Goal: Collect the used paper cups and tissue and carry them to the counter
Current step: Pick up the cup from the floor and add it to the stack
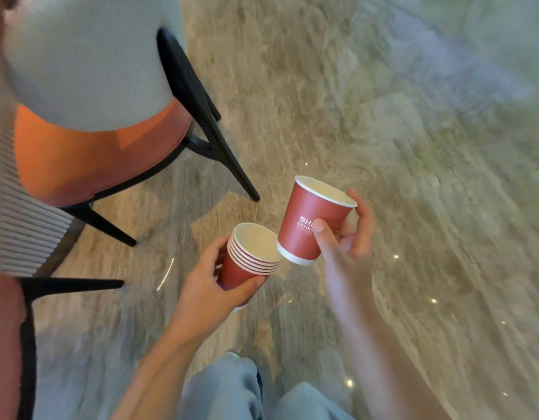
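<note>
Fingers [365, 213] of the right hand [344, 253] are wrapping round a single red paper cup with a white rim [307, 216], thumb across the logo. The left hand [210, 283] is gripping a stack of nested red paper cups [251, 260] by its side. The single cup is tilting, its base hanging just beside the stack's open mouth, up and to the right of it, so I'm guessing a short slide down-left is all that's needed. No tissue showing.
</note>
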A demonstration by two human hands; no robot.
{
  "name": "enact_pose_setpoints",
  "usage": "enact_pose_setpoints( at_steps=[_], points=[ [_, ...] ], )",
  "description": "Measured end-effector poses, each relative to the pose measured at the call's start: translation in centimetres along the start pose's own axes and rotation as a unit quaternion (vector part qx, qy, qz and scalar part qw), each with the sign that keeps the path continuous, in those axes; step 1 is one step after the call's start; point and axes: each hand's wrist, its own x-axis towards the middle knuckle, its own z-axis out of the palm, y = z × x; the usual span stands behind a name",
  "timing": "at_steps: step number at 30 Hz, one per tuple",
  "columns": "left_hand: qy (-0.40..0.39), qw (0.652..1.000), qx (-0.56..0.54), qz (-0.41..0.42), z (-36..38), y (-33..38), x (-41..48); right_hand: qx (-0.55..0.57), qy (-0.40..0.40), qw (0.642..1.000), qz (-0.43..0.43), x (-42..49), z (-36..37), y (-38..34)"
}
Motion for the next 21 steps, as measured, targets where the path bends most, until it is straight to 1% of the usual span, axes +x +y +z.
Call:
enact_pose_setpoints(
  at_steps=[3,6,10,16,21],
  points=[
    [-0.001,1.000,0.008,0.019,-1.1,5.7,-2.0,0.002,-0.004,1.000,-0.022,-1.6,1.2,-5.6],
    [-0.023,0.999,0.008,0.046,-1.7,11.6,-4.5,0.005,-0.016,0.999,-0.044,-3.4,1.9,-10.9],
    [-0.042,0.998,-0.005,0.046,-2.1,18.3,-8.3,-0.011,-0.037,0.998,-0.051,-6.2,2.1,-17.7],
    [-0.034,0.997,-0.012,0.063,-2.5,26.3,-13.4,-0.084,-0.094,0.989,-0.076,-9.9,1.3,-25.9],
    [-0.010,0.997,-0.016,0.080,-2.6,30.7,-16.5,-0.125,-0.136,0.980,-0.077,-12.3,0.1,-30.4]
  ],
)
